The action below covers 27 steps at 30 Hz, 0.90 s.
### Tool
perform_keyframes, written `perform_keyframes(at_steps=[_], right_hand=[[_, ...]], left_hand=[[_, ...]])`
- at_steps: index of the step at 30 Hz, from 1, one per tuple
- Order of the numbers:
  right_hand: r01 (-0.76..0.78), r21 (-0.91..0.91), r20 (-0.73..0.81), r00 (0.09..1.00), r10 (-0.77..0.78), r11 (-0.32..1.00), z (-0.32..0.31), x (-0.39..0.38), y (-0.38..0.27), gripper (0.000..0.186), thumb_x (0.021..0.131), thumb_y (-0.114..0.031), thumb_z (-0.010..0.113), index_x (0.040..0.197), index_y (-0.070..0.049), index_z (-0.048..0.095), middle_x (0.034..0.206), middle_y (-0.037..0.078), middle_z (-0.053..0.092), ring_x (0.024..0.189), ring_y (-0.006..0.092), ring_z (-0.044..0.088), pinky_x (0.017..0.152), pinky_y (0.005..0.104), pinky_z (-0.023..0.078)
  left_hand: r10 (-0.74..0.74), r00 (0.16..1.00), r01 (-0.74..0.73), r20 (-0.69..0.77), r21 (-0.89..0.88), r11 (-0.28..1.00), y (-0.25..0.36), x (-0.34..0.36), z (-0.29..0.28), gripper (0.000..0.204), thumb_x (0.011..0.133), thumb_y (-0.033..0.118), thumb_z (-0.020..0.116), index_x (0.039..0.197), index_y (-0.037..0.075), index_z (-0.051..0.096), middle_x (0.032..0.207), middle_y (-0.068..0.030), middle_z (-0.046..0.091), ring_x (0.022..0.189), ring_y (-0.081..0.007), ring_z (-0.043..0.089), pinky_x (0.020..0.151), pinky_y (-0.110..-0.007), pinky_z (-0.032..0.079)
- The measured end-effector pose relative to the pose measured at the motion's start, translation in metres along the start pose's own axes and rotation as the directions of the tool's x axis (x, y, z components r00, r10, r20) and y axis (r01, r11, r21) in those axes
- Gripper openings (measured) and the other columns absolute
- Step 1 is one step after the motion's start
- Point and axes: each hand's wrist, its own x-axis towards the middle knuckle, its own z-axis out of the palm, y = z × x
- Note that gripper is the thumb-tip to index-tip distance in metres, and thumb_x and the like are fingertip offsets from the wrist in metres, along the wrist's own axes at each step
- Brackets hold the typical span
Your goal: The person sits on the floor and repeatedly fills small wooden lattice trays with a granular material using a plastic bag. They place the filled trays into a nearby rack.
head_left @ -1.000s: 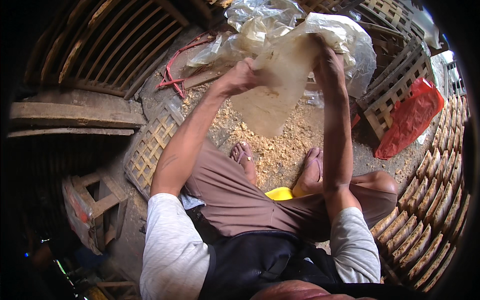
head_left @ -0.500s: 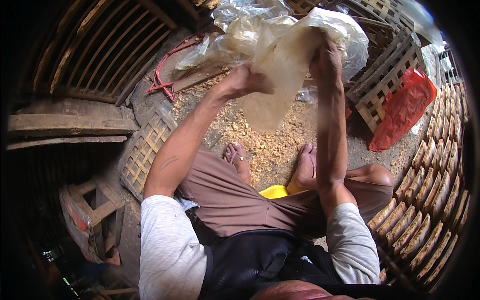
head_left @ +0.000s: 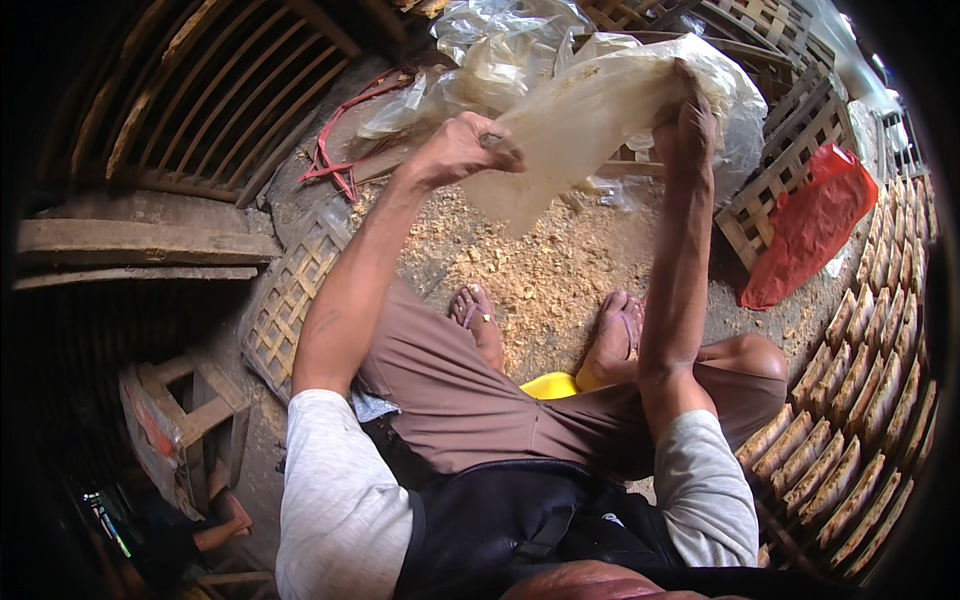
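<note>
A cloudy, yellowish-white plastic bag [head_left: 575,110] hangs stretched between my two raised hands, above the crumb-strewn floor. My left hand [head_left: 468,150] pinches its left edge, thumb and fingers pressed together. Farther right, my right hand [head_left: 686,125] is closed on the bag's upper right side; its fingertips are partly out of sight. More crumpled clear plastic [head_left: 505,50] lies just behind the bag, and another clear piece drapes close to my right wrist.
Pale crumbs [head_left: 540,270] cover the floor between my feet. A red plastic bag [head_left: 815,225] hangs against a wooden crate [head_left: 745,225] at right. Rows of brown-edged slabs [head_left: 850,400] stand along the right. A woven bamboo tray [head_left: 295,295], red strap [head_left: 325,160] and wooden stool [head_left: 190,415] are at left.
My hands have moved apart: the left up and leftward, the right toward the right. The bag between them has risen and spread wider. At lower left, another person's limb has come into view.
</note>
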Motion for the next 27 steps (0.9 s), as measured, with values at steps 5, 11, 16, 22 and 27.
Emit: perform_keyframes(at_steps=[5,11,16,22,27], right_hand=[[0.037,-0.825,0.121,0.986,0.112,0.564,-0.037,0.001,0.000,0.055,0.084,-0.043,0.074,0.112,0.004,0.067,0.104,0.014,0.069,0.098,0.0244,0.065,0.090,0.0364,0.050],[0.198,-0.954,0.080,0.891,0.446,-0.226,0.000,-0.022,-0.020,0.085,0.069,-0.078,0.065,0.102,0.001,0.070,0.089,0.021,0.069,0.076,0.0253,0.069,0.073,0.0379,0.054],[0.538,-0.782,0.619,0.613,0.491,0.313,0.052,-0.064,0.029,0.079,0.082,-0.050,0.072,0.143,-0.010,0.043,0.145,0.020,0.046,0.131,0.0297,0.048,0.110,0.0433,0.038],[0.367,-0.781,0.601,0.663,0.447,0.506,0.041,-0.064,0.047,0.050,0.088,-0.041,0.070,0.116,0.001,0.065,0.098,0.016,0.071,0.093,0.0183,0.065,0.082,0.0351,0.051],[0.423,-0.697,0.656,0.701,0.278,0.579,0.044,-0.071,0.053,0.041,0.091,-0.036,0.068,0.105,0.003,0.066,0.086,0.012,0.068,0.078,0.0143,0.058,0.073,0.0324,0.049]], left_hand=[[-0.001,0.988,-0.038,-0.152,-0.247,0.968,0.013,-0.018,-0.018,0.028,0.080,0.009,0.079,0.105,0.000,0.070,0.091,-0.0047,0.072,0.081,-0.0104,0.066,0.077,-0.023,0.054],[0.029,0.992,-0.050,-0.121,-0.179,0.983,0.023,-0.019,-0.029,0.028,0.086,0.007,0.072,0.113,0.004,0.069,0.098,-0.0024,0.070,0.088,-0.0085,0.064,0.078,-0.023,0.053],[0.042,0.998,-0.045,-0.035,-0.080,0.996,0.027,-0.017,-0.029,0.030,0.085,0.013,0.074,0.113,0.007,0.070,0.098,-0.0025,0.071,0.082,-0.0072,0.063,0.074,-0.023,0.053],[-0.007,0.986,-0.002,-0.167,-0.054,0.999,0.025,-0.025,-0.029,0.043,0.080,0.031,0.081,0.113,0.006,0.070,0.103,-0.0071,0.072,0.092,-0.0143,0.066,0.085,-0.033,0.053],[0.142,0.985,-0.155,-0.097,-0.155,0.976,0.023,-0.021,-0.015,0.041,0.078,0.021,0.082,0.111,0.000,0.068,0.100,-0.0080,0.072,0.086,-0.0152,0.068,0.077,-0.027,0.055]])
